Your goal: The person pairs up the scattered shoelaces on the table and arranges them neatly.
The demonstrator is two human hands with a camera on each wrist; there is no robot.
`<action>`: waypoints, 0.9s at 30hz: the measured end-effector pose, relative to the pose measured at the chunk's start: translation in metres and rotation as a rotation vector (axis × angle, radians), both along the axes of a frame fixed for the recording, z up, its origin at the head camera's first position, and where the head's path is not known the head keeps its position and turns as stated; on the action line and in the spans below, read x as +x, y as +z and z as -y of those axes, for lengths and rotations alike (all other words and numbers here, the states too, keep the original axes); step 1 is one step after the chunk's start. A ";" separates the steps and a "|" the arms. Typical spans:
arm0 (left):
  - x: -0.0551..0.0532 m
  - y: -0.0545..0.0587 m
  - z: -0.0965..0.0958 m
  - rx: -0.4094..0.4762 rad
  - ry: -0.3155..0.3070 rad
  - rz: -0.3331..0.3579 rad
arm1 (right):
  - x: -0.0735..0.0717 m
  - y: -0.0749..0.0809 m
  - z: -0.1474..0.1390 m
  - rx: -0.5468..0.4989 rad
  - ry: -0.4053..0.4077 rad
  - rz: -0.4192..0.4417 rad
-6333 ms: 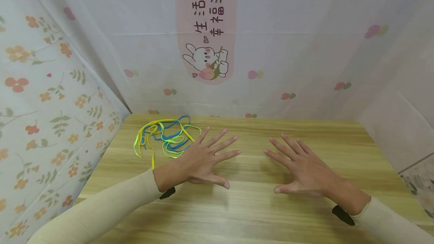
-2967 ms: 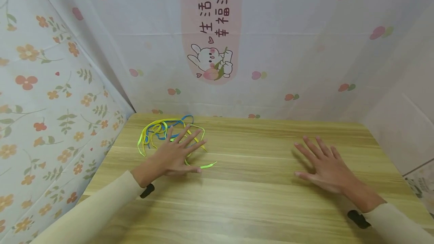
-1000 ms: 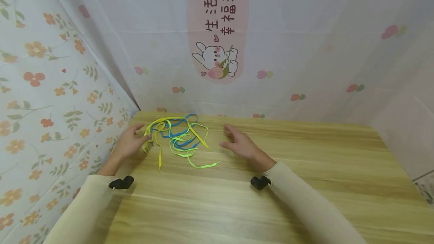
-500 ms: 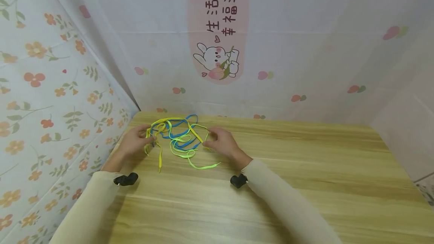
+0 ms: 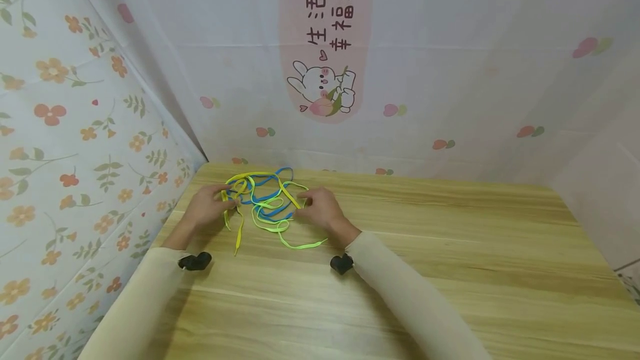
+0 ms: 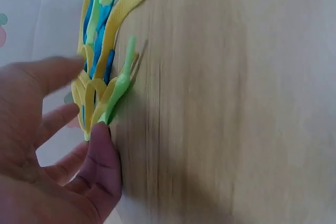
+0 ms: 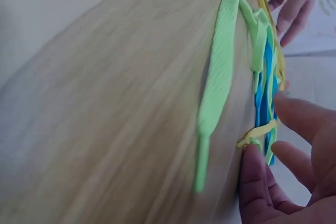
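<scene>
A tangle of flat shoelaces lies on the wooden table (image 5: 450, 271), towards its back left. A yellow shoelace (image 5: 260, 173) arches over a blue shoelace (image 5: 272, 214), and a light green shoelace (image 5: 300, 247) trails an end towards the front. At the tangle's left side is my left hand (image 5: 202, 207), thumb and fingers apart, with the thumb tip at the laces in the left wrist view. My right hand (image 5: 322, 210) reaches the right side, its thumb (image 7: 253, 177) right at the yellow lace's tip and its fingers spread apart.
Behind the table hangs a white cloth (image 5: 425, 71) with fruit prints and a rabbit drawing. A floral cloth (image 5: 90, 182) borders the left side. Each wrist carries a small black device, such as the left one (image 5: 196, 261).
Both hands have come from spread palms over the table to either side of the laces. Lately the right hand moved left, the left hand slightly right, and the tangle's left edge shifted inward.
</scene>
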State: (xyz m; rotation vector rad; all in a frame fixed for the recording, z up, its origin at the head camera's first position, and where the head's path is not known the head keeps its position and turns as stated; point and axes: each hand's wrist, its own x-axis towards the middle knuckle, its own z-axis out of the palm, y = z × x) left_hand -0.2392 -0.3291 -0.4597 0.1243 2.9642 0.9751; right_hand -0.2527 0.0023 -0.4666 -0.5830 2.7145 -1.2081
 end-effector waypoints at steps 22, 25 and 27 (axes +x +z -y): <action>0.017 -0.001 -0.035 -0.188 -0.027 0.104 | 0.012 -0.002 0.007 0.220 0.045 -0.039; 0.023 -0.003 -0.040 -0.193 -0.044 0.088 | 0.012 -0.002 -0.001 0.222 0.072 -0.061; 0.028 -0.004 -0.043 -0.186 -0.050 0.081 | 0.014 -0.002 -0.007 0.231 0.085 -0.067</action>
